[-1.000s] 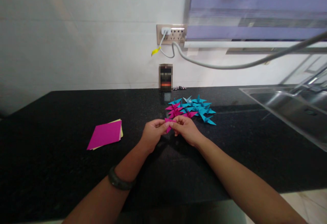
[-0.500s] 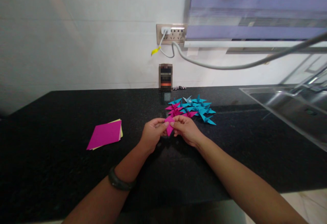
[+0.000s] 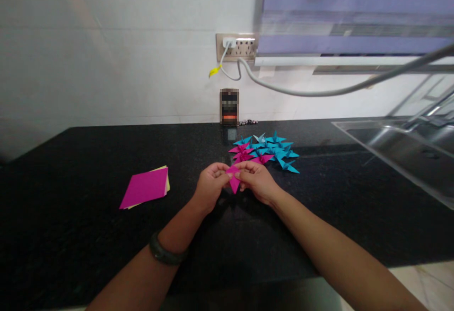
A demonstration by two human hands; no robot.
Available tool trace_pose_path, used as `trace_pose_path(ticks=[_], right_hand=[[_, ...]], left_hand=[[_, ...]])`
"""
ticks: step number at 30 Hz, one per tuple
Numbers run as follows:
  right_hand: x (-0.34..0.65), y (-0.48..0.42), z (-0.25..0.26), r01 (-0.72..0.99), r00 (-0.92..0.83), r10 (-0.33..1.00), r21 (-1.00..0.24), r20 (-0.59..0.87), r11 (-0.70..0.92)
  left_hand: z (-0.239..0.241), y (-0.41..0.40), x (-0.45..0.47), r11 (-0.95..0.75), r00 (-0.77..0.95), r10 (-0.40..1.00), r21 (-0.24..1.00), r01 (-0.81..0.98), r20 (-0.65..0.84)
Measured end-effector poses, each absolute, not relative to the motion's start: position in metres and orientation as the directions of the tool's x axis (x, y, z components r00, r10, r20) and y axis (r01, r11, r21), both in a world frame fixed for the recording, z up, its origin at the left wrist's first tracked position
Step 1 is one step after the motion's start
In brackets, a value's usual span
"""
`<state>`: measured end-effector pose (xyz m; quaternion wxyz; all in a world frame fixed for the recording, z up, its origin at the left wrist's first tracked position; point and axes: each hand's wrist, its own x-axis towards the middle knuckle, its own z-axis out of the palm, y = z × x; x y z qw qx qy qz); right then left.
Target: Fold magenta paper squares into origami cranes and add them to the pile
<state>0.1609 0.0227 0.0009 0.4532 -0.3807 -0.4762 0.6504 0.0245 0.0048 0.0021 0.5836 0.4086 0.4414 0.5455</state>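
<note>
Both hands meet over the black countertop (image 3: 71, 235). My left hand (image 3: 210, 188) and my right hand (image 3: 258, 180) pinch a small folded magenta paper piece (image 3: 233, 181) between their fingertips, its point hanging down. Just beyond the hands lies a cluster of finished folded paper shapes, blue ones (image 3: 278, 150) and magenta ones (image 3: 244, 153). A dark band sits on my left wrist (image 3: 163, 253).
A stack of square sheets, magenta on top of pale yellow (image 3: 145, 187), lies to the left. A small dark object (image 3: 229, 107) stands against the white wall under a socket strip (image 3: 237, 47) with a cable. A steel sink (image 3: 404, 146) is at the right.
The magenta paper piece has been turned in the fingers, so more of it shows and its tip points downward. The hands have stayed in the same spot.
</note>
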Motion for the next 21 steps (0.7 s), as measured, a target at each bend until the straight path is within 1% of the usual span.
trace_pose_path(ticks=[10, 15, 18, 21], right_hand=[[0.1593, 0.0212, 0.0021, -0.246, -0.251, 0.968, -0.966, -0.019, -0.083], [0.1614, 0.0238, 0.0012, -0.247, -0.222, 0.975, -0.967, -0.006, -0.062], [0.1631, 0.0255, 0.0012, -0.217, -0.195, 0.981, -0.976, 0.014, -0.030], [0.1641, 0.0256, 0.0016, -0.180, -0.203, 0.978, -0.984, 0.037, 0.000]], left_hand=[[0.0069, 0.0021, 0.0256, 0.079, 0.011, 0.997, 0.962, -0.262, -0.078], [0.0078, 0.0023, 0.0256, 0.131, 0.069, 0.991, 0.943, -0.305, -0.115], [0.0068, 0.0036, 0.0249, 0.177, 0.070, 0.984, 0.951, -0.255, -0.165], [0.0052, 0.0046, 0.0244, 0.173, 0.049, 0.985, 0.965, -0.197, -0.166]])
